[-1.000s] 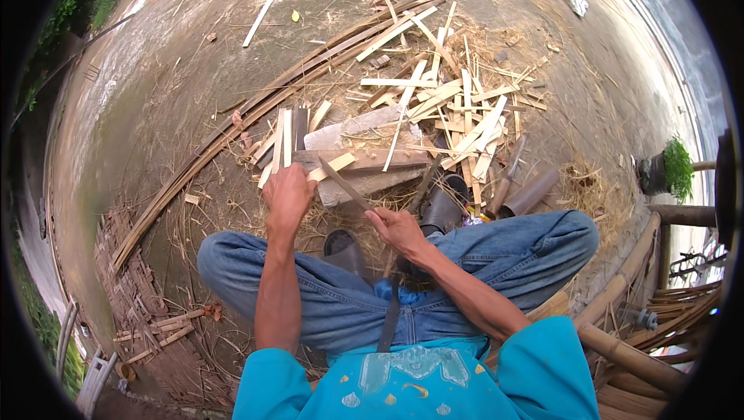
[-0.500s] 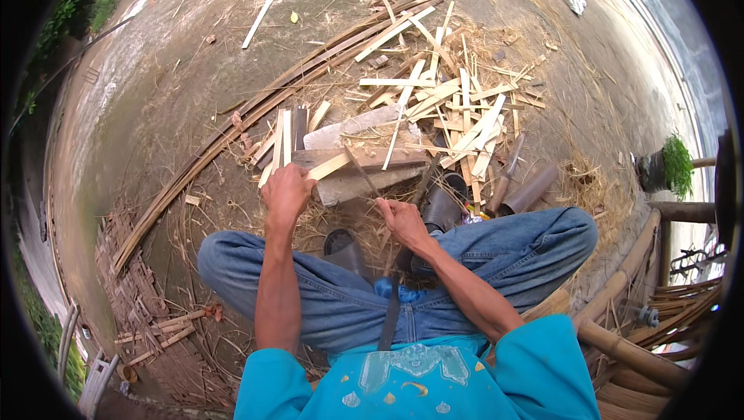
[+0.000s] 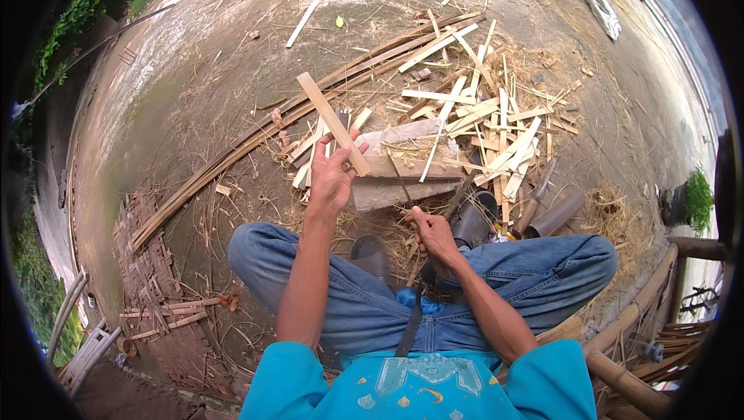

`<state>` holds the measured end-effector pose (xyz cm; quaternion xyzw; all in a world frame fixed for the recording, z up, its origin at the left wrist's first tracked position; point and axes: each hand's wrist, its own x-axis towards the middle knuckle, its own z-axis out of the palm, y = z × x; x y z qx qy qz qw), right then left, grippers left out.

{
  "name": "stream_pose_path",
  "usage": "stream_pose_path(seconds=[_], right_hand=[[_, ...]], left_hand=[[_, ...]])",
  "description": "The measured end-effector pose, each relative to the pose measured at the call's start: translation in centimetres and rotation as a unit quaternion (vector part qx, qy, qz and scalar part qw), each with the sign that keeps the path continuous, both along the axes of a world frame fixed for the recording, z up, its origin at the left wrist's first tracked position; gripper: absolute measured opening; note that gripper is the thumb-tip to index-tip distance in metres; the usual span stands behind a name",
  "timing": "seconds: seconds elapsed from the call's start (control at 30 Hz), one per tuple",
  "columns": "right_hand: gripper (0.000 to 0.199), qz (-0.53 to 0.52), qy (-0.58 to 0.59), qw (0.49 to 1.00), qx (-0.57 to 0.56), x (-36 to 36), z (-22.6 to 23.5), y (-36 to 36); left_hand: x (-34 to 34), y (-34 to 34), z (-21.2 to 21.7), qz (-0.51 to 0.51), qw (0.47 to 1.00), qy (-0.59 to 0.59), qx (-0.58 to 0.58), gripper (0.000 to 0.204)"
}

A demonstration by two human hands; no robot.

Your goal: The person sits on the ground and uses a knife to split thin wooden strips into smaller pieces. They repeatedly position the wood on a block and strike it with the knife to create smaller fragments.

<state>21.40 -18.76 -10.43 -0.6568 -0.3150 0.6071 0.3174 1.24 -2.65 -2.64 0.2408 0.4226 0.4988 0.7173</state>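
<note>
The left hand (image 3: 333,176), which earlier held the wood strip (image 3: 325,114) low against the block (image 3: 403,194), now pinches it near one end, lifted, the rest slanting up-left beyond the fingers. The right hand (image 3: 434,235) is wrapped around the knife (image 3: 400,177). Ahead of it, cut strips (image 3: 504,139) pile on straw-littered outdoor ground (image 3: 194,110).

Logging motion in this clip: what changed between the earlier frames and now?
The left hand swung the wooden slat away from the wooden block, so it now points forward and left. Nothing was let go; the right hand still holds the knife.
</note>
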Motion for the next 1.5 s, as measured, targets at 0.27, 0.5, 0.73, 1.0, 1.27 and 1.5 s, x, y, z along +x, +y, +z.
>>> stream_pose_path(seconds=[0.27, 0.5, 0.73, 1.0, 1.27, 1.5], right_hand=[[0.067, 0.013, -0.010, 1.000, 0.011, 0.3, -0.4, -0.1], [0.058, -0.013, -0.017, 1.000, 0.012, -0.1, 0.9, 0.0], [0.058, -0.012, -0.024, 1.000, 0.016, 0.0, 0.3, 0.0], [0.060, -0.011, -0.043, 0.999, 0.027, -0.6, 0.1, 0.0], [0.059, -0.048, 0.066, 0.994, 0.071, -4.8, 6.5, 1.0], [0.051, -0.033, 0.061, 0.993, 0.100, -6.6, 4.7, 1.4]], left_hand=[[1.1, -0.1, 0.5, 0.042, 0.996, 0.068, 0.040, 0.050], [0.0, 0.6, -0.2, 0.113, 0.993, 0.019, 0.011, 0.037], [-0.3, 0.7, -0.6, 0.123, 0.990, 0.058, 0.039, 0.034], [0.7, 0.0, 0.5, 0.084, 0.907, 0.382, 0.156, 0.058], [1.3, -2.5, 3.3, -0.005, 0.664, 0.719, 0.203, 0.054], [0.8, -2.8, 1.8, -0.005, 0.694, 0.693, 0.194, 0.061]])
